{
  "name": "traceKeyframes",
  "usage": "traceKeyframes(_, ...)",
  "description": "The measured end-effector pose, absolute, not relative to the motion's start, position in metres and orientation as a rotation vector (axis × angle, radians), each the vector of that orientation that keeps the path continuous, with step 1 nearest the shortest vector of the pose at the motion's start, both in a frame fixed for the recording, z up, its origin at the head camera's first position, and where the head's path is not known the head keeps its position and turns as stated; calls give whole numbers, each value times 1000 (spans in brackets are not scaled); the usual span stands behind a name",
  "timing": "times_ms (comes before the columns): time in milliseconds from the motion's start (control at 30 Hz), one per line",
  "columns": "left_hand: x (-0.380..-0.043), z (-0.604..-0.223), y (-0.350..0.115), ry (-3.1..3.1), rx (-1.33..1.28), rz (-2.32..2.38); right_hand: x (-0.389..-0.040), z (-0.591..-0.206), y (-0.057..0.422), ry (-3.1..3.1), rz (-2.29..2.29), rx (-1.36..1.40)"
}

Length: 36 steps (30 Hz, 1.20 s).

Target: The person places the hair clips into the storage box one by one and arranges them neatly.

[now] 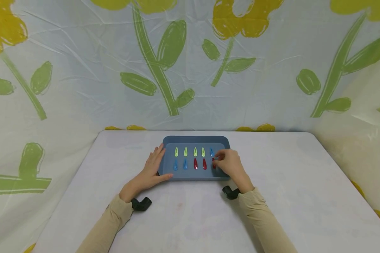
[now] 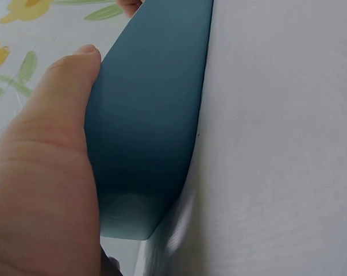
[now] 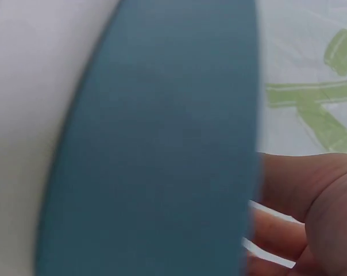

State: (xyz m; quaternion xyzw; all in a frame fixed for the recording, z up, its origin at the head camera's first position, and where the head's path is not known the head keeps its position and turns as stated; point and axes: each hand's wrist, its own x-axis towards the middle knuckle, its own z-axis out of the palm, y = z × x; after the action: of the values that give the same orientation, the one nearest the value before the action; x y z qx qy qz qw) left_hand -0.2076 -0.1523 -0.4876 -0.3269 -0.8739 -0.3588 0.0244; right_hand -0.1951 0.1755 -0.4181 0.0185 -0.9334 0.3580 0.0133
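A blue-grey tray [image 1: 196,178] holds snap hair clips in two rows. In the back row lie several yellow-green hair clips [image 1: 195,151] and, at the right end, a blue hair clip [image 1: 211,151]. Two blue hair clips [image 1: 175,164] start the front row, followed by two red hair clips [image 1: 204,164]. My right hand [image 1: 230,162] reaches over the tray's right side, its thumb and fingers pinching another red hair clip [image 1: 213,163], partly hidden by the fingertips. My left hand [image 1: 149,173] rests against the tray's left side, fingers straight and spread, thumb at the front rim.
The tray sits on a white-covered table [image 1: 183,218], toward its back edge. Behind it hangs a white curtain [image 1: 98,84] printed with yellow flowers and green leaves. A black wrist device [image 1: 141,204] shows at the left cuff, and another black device [image 1: 230,192] at the right.
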Motion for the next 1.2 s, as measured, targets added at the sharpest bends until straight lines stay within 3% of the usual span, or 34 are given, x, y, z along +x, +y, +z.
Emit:
traceKeyframes(567,-199,-476,-151,-2860,-985,-1114,-179,-383,214,-2367,957,490)
traceKeyframes(933,-205,-467,-157,-2937,-1001,-1052,-169,-369,266,-2273,662,631)
traceKeyframes(1200,-208,-465,-159,-2998,-1001,-984,-163,-366,289,-2391,513,561)
